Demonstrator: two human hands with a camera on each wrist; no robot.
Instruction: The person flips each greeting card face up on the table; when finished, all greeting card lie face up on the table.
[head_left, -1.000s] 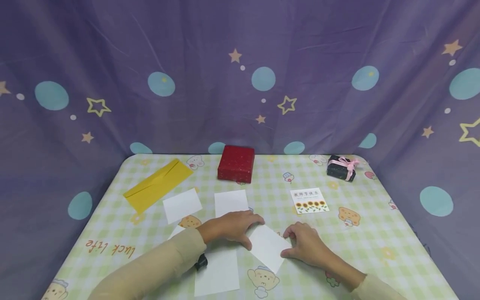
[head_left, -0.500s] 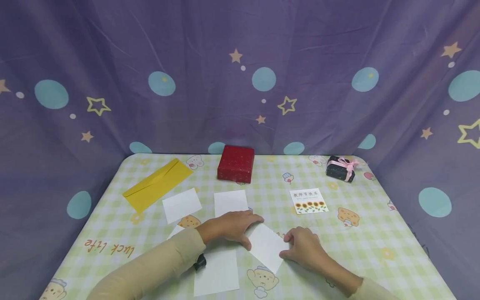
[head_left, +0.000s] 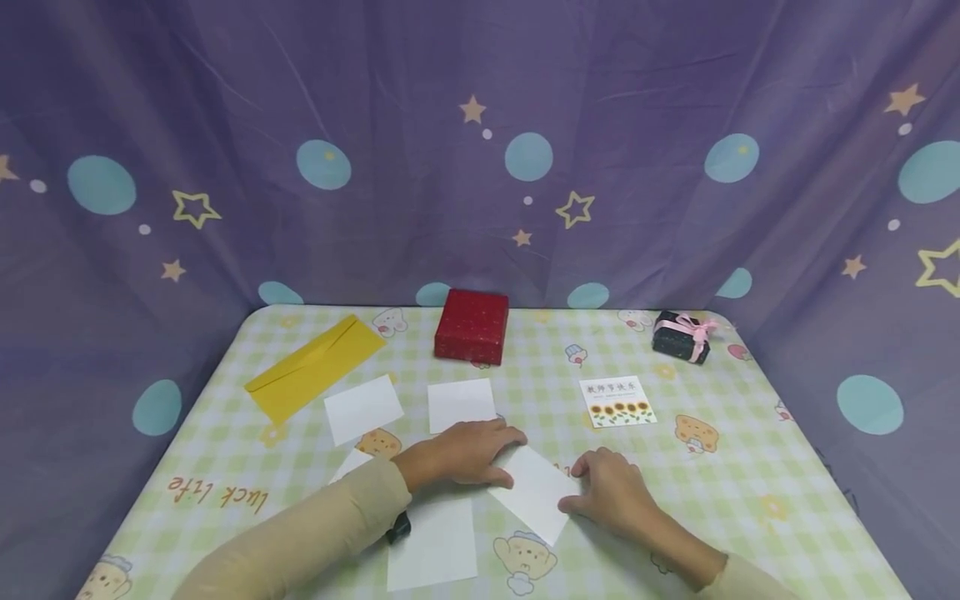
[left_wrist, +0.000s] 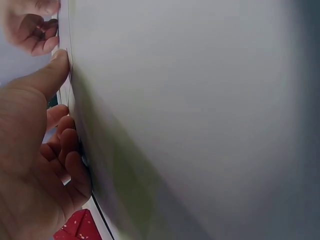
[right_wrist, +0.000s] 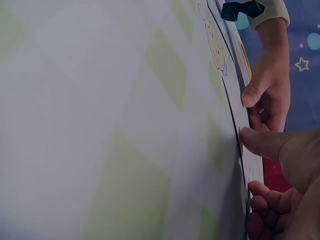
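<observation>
both hands on the tilted card

since a second ago my left thumb has drawn in along the near edge of the card [head_left: 534, 492] and my right hand [head_left: 609, 493] has slid a little toward me; the card itself has hardly shifted.

the card lies flat on the table [head_left: 750, 483], between my two hands near the front middle. its long axis runs on a slant, from far-left to near-right. my left hand [head_left: 463, 452] rests on its far-left corner, fingers laid out flat and close together, pressing down. my right hand sits at the right edge, fingers curled with thumb and fingertips at the card's side; i cannot tell from the head view whether they pinch it or only touch it. in the wrist views both thumbs meet the paper's edge. the two hands are equally near, one at each end of the slant.

a larger sheet [head_left: 433, 546] lies just toward me, partly under my left forearm, its top edge close to the card. two more white cards [head_left: 363, 407] [head_left: 461, 404] lie beyond my left hand, and a corner of another shows by my sleeve. a sunflower card [head_left: 618, 401] lies well apart to the right. at the far side lie a yellow envelope [head_left: 315, 367], a red box [head_left: 472, 326] and a dark box with a pink bow [head_left: 681, 336]. nothing lies on the card but my hands.
</observation>
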